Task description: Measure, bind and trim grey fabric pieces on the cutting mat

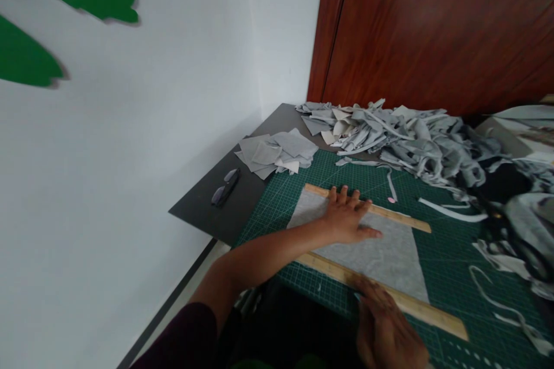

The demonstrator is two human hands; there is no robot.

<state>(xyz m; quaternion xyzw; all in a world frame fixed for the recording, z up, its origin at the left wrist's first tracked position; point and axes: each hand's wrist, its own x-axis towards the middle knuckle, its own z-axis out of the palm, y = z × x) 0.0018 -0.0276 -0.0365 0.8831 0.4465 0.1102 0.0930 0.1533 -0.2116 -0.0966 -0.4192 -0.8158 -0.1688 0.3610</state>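
A piece of light grey fabric (372, 253) lies flat on a green cutting mat (445, 253). My left hand (346, 220) rests palm down on it with fingers spread. Its fingertips cross a wooden ruler (402, 218) along the far edge of the fabric. A second, wider wooden ruler (433, 315) lies along the near edge. My right hand (385, 323) is at this near ruler, its fingers bent together and blurred. A small light-blue bit shows beside those fingers, but what they hold is hidden.
Grey cut fabric pieces (277, 150) lie stacked at the mat's far left corner. Eyeglasses (225, 187) rest on the dark table (194, 207). A heap of grey scraps (402, 132) runs along the back. Black-handled scissors (515, 236) and loose strips (497, 305) lie at the right.
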